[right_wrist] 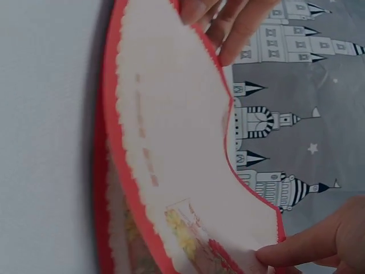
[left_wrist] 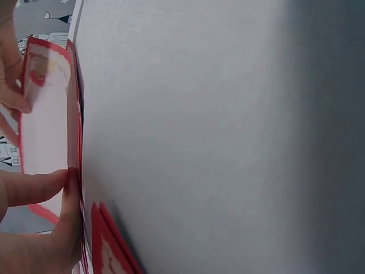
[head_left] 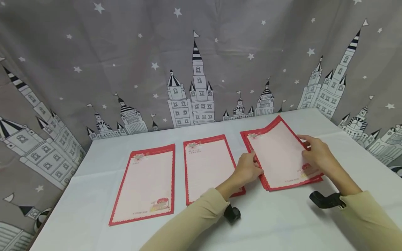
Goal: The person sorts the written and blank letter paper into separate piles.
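Observation:
A red-bordered sheet of writing paper (head_left: 276,153) is raised and bowed over more like it at the right of the table in the head view. My left hand (head_left: 246,169) pinches its left edge, thumb on the face and fingers behind, as the left wrist view shows. At the opposite edge, my right hand (head_left: 318,153) holds the sheet between thumb and fingers. The right wrist view shows the lifted paper (right_wrist: 165,91) curving away from another red-edged sheet (right_wrist: 102,200) underneath. Its printed flower and small red picture lie in opposite corners.
Two more stacks of the same paper lie left of my hands: a middle stack (head_left: 207,167) partly behind my left forearm, and a left stack (head_left: 144,184). They rest on a white-covered table (head_left: 94,202). Behind hangs a grey curtain (head_left: 125,52) printed with castles and stars.

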Demonstrator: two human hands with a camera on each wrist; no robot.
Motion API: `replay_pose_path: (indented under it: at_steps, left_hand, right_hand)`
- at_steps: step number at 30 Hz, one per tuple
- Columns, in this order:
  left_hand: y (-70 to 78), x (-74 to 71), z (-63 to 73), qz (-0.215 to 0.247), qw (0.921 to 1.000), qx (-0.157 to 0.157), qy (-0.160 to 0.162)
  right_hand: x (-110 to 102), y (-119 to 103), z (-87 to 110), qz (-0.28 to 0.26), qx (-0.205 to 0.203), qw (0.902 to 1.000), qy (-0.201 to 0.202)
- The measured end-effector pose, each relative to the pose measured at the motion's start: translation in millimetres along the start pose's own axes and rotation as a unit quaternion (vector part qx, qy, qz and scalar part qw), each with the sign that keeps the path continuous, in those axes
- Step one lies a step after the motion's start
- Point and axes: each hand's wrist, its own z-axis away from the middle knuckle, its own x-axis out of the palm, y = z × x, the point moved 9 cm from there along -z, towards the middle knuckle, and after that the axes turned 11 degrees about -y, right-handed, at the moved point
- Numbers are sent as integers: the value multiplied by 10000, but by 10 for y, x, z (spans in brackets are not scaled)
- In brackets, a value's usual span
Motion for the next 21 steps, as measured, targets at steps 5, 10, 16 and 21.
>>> replay_pose_path:
  at_steps: [5,10,16,21]
  left_hand:
    - [-11,-22,10,8,9998,-180,54]
    - [-9,-33,20,-376,9984,-409,76]
    - [-19,-65,28,-686,9963,-501,105]
    - [-25,-91,37,-756,9959,-476,143]
  right_hand:
    - [118,84,-56,-190,182,9994,-211]
    - [165,166,-93,6,243,9994,-263]
    - [183,194,-126,528,127,9983,-228]
    - [212,162,-148,873,187,9954,-343]
